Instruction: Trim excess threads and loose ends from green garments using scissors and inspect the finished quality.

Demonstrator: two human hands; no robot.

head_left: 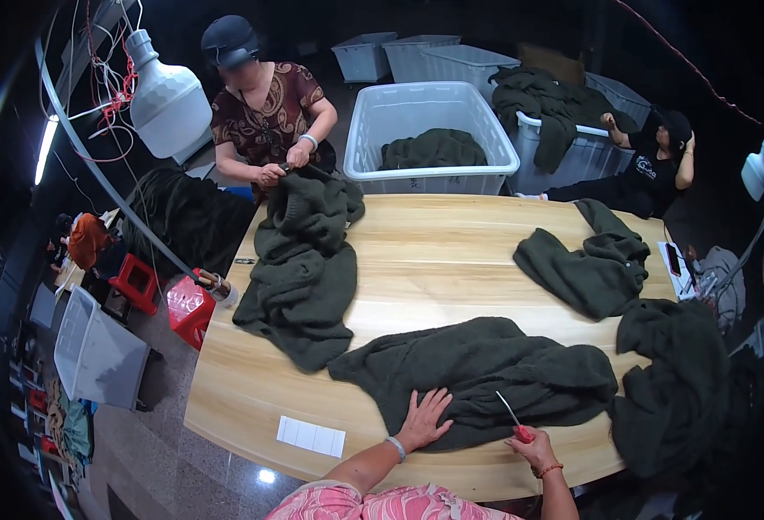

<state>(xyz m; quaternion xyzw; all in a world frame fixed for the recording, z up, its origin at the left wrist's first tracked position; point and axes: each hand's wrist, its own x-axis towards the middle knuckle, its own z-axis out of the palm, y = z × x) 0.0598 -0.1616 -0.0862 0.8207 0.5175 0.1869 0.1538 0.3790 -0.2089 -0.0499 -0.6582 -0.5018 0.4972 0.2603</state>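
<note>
A dark green knitted garment (486, 381) lies spread along the near side of the wooden table (425, 251). My left hand (425, 420) rests flat on its lower left part, fingers spread. Close to the garment's lower right edge, my right hand (534, 451) is closed round a red-handled tool (523, 433) with a thin, slightly curved metal end. That metal end points up and left over the knit; whether it touches the cloth I cannot tell.
Other dark green garments lie at the left (300, 286), at the back right (586, 269) and over the right edge (672, 381). A white paper strip (311, 436) is near the front. A co-worker (269, 121) handles cloth across the table; another person (659, 165) sits beyond, beside plastic bins (430, 178).
</note>
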